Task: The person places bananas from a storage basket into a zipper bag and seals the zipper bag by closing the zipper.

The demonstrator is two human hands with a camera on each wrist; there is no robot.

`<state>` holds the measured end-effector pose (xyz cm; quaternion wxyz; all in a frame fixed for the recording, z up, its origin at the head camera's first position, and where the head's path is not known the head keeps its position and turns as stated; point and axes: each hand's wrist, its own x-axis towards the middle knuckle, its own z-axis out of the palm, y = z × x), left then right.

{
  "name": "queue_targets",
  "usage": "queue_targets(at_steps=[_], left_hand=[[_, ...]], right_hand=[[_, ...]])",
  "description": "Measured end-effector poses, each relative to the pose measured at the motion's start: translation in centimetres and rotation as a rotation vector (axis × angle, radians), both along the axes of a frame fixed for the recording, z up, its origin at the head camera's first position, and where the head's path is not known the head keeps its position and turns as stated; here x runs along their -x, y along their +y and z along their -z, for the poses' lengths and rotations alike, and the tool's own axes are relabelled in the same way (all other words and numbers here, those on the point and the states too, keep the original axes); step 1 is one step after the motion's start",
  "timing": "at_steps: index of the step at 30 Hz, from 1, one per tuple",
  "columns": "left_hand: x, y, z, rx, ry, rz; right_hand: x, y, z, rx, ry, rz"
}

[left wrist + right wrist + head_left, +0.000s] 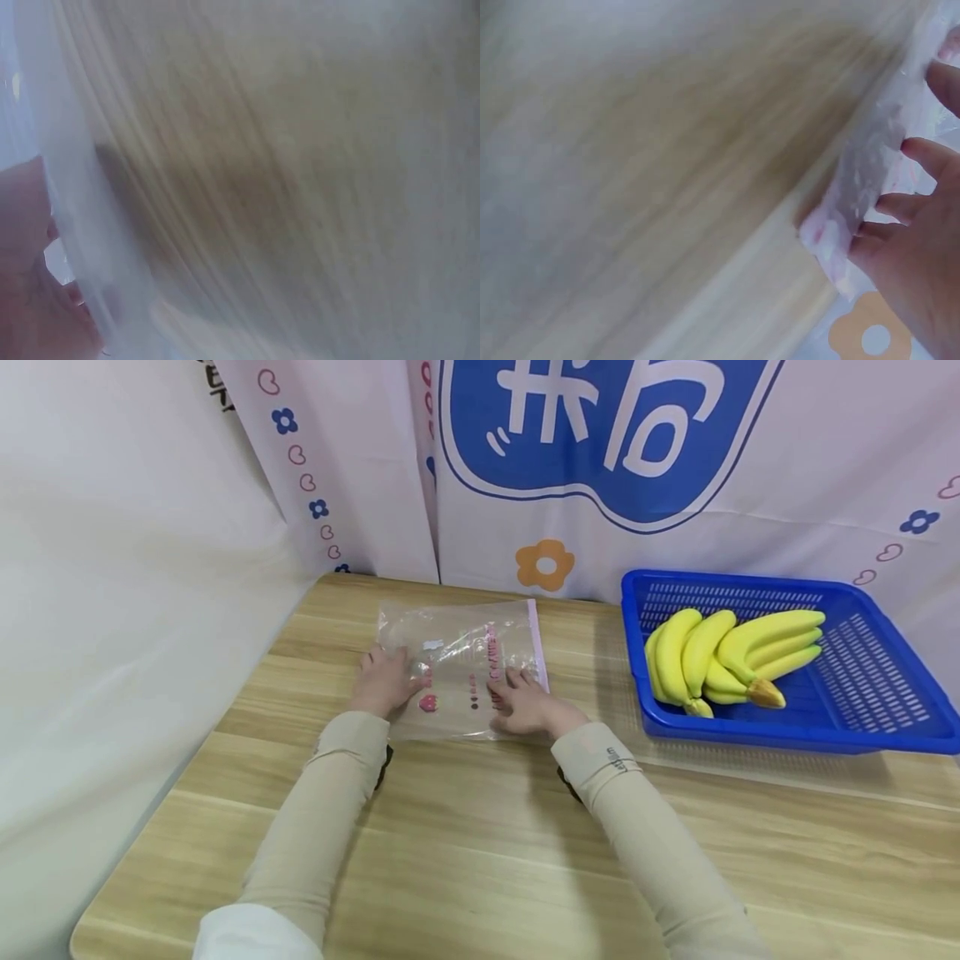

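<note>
A clear plastic zip bag (461, 647) with pink print and a small strawberry picture lies flat on the wooden table. Its pinkish-purple zip strip (536, 639) runs along the right side. My left hand (385, 681) rests on the bag's left part, fingers pointing away from me. On the right part, close to the zip strip, my right hand (527, 703) touches the bag with spread fingers. The right wrist view shows the fingertips (911, 146) of that hand against the crinkled film (859, 169). Only part of the left hand (37, 277) appears in the left wrist view, at its edge.
A blue plastic basket (757, 735) stands at the right of the table (450, 860), holding yellow banana bunches (720, 656). Behind the table hangs a white printed cloth (600, 539); a pale sheet (150, 568) covers the left side.
</note>
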<state>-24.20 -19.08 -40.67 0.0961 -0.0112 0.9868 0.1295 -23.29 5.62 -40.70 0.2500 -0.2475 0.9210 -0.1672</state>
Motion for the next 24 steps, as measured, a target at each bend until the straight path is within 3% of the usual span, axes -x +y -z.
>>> queue_targets(at_steps=[10,19,24], left_hand=[[-0.6,1.3,-0.5,-0.031,0.063,-0.040],[-0.2,1.4,-0.3,-0.005,0.050,-0.006],[-0.1,1.2,-0.2,0.028,0.005,0.011]], right_hand=[[-0.3,-0.4,-0.5,-0.045,-0.013,0.008],[-0.8,-1.0,-0.7,-0.061,0.002,0.059],[-1.1,-1.4,-0.7,-0.071,0.023,0.079]])
